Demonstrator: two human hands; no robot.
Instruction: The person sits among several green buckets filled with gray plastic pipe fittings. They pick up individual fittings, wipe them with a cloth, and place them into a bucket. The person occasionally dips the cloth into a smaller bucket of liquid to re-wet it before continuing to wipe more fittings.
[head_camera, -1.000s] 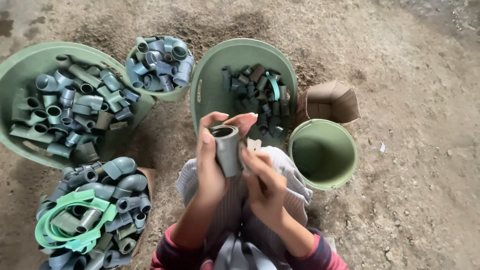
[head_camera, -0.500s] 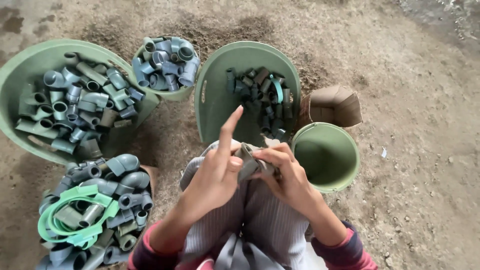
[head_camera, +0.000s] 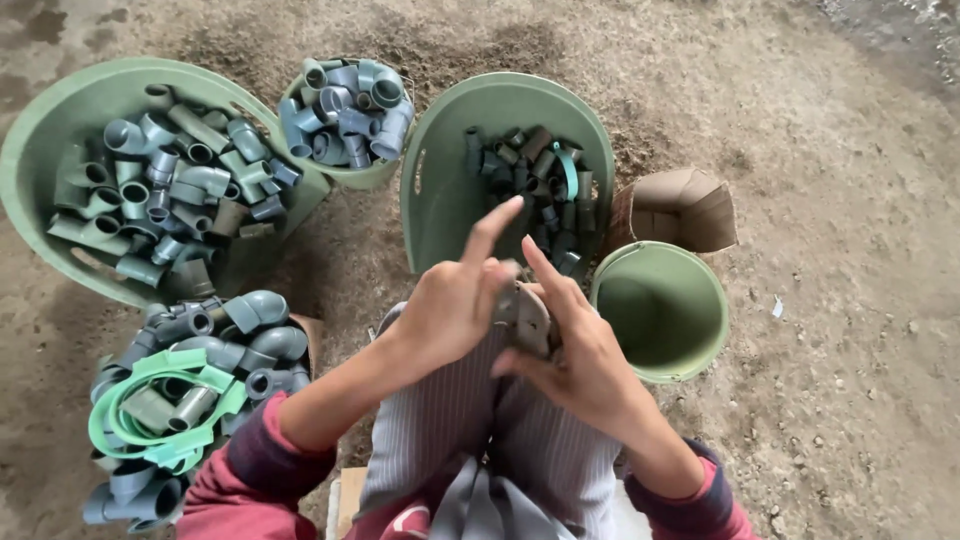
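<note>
Both hands on one short grey plastic pipe fitting (head_camera: 527, 318), over the lap.
Left hand (head_camera: 455, 300) pinches it, forefinger raised; right hand (head_camera: 580, 360) cups it, fingers loose — likely slips toward the empty green bucket (head_camera: 700, 350).

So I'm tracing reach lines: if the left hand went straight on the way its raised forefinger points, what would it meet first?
Probably the green tub ahead, near its grey fittings; the left hand looks higher, so depth is unclear.

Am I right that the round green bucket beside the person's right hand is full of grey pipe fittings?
Not quite. In the head view the round green bucket beside the right hand is empty. The grey pipe fittings lie in the green tub behind both hands.
</note>
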